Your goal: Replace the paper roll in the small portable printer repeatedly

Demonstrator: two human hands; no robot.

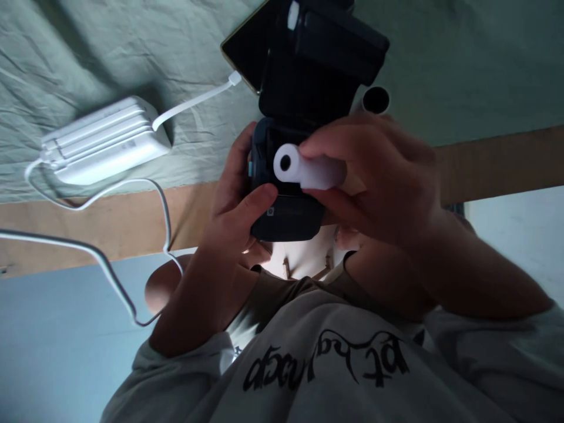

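White and smooth, a small paper roll [308, 169] with a hollow core sits pinched between the thumb and fingers of the right hand [379, 182], its open end facing left over the open bay of a dark handheld printer [286, 200]. The left hand [233, 205] clasps that printer from the side, thumb pressed on its front panel beside a small square logo too blurred to read; the hinged lid [326, 53] stands up behind the bay. The device is held in the air above the person's lap, just off the near edge of the bed [66, 53], whose grey-green sheet is creased and bordered by a bare wooden rail [497, 158]. On the sheet, well to the left, lies a white power bank [106, 141] with ribbed sides and a faint unreadable label; a white cable [194, 101] runs from it to a dark phone [247, 47] lying near the printer's lid, and another cable [106, 264] loops over the rail. A dark tube [375, 100] pokes out behind the right hand. The shirt [326, 364] bears black script lettering, upside down and not legible. Pale floor [53, 341] lies open to the left.
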